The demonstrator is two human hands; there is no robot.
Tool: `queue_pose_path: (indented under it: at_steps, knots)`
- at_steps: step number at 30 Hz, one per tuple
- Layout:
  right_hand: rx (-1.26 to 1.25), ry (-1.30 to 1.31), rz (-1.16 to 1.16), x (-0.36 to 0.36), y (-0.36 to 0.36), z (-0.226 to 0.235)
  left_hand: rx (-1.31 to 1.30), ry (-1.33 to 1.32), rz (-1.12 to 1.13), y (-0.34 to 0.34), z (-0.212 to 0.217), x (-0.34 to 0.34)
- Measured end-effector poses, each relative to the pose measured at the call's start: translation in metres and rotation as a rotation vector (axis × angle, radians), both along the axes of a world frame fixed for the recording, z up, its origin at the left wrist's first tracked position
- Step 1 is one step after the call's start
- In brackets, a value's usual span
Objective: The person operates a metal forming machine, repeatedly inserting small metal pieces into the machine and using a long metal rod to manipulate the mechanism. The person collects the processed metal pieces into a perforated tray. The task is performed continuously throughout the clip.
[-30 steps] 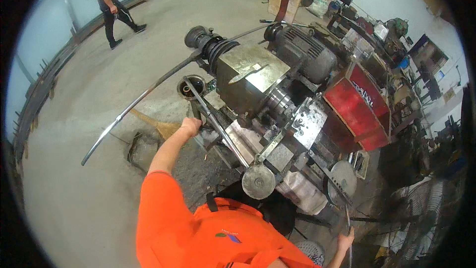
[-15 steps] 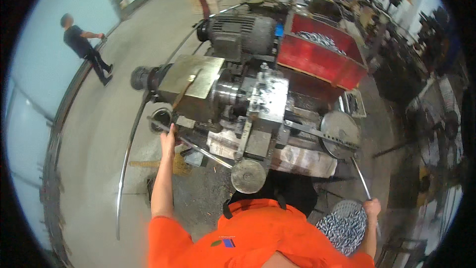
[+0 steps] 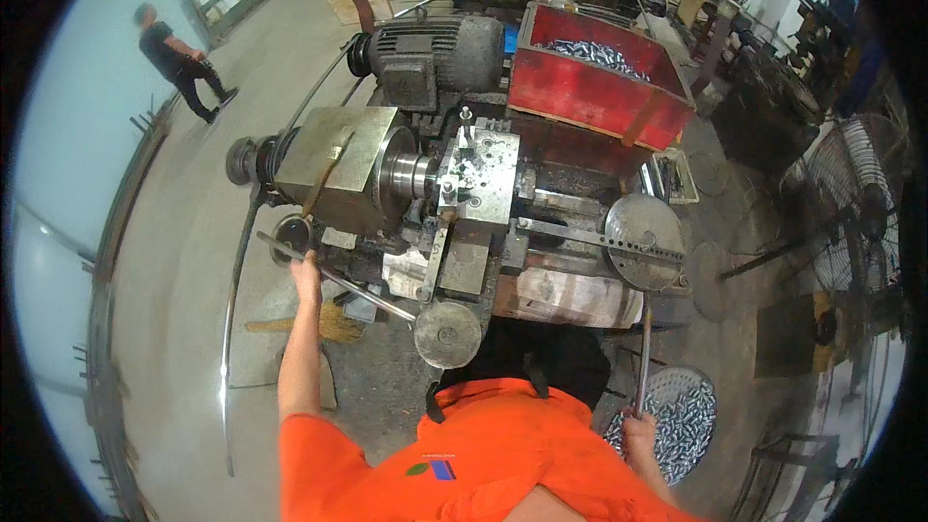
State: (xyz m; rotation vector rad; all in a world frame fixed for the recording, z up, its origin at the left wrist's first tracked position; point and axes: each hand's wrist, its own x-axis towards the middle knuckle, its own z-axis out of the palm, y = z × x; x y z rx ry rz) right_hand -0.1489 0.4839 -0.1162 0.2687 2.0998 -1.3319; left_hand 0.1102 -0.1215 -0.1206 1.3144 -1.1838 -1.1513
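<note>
My left hand (image 3: 306, 275) is closed around a long metal lever rod (image 3: 372, 295), which runs down to a round metal disc (image 3: 448, 334) at the front of the lathe-like machine. Low on the right, my right hand (image 3: 638, 433) grips a second lever rod (image 3: 645, 353); it hangs from the area of a larger round disc (image 3: 644, 237). Between the two rods stands the tool slide (image 3: 483, 174), a bright block with bolts and scattered chips. To its left is the shiny spindle chuck (image 3: 408, 176), beside a box-shaped headstock (image 3: 338, 150).
A red bin (image 3: 599, 97) of small metal parts stands behind the machine, next to a motor (image 3: 435, 53). Beside my right hand is a perforated basket (image 3: 691, 387) full of metal pieces. A floor fan (image 3: 851, 184) stands right. Another person (image 3: 179, 58) walks at far left.
My right hand has swung its rod inward to the left, from slanting outward to nearly upright. My left hand keeps its grip. The view has shifted slightly, and the distant person has taken a step.
</note>
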Motion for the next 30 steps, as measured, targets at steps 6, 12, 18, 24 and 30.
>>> queue_pose_path:
  at_steps: [6, 12, 18, 24, 30]
  knots:
    - [0.391, 0.580, 0.338, -0.063, 0.070, -0.062, 0.096, -0.205, -0.065, -0.026, -0.024, 0.029]
    - [1.196, 0.882, 0.523, -0.229, 0.135, -0.050, 0.132, -0.159, -0.203, -0.007, 0.003, -0.003]
    - [1.133, 1.182, 0.162, -0.250, 0.045, -0.022, 0.235, -0.031, -0.297, -0.020, -0.019, 0.043]
    - [0.687, 1.288, 0.208, -0.154, 0.001, -0.033, -0.157, -1.265, -0.631, -0.005, -0.096, 0.058]
    - [0.468, 0.942, 0.398, -0.106, -0.014, -0.062, 0.032, -1.325, -0.230, 0.042, -0.154, 0.024]
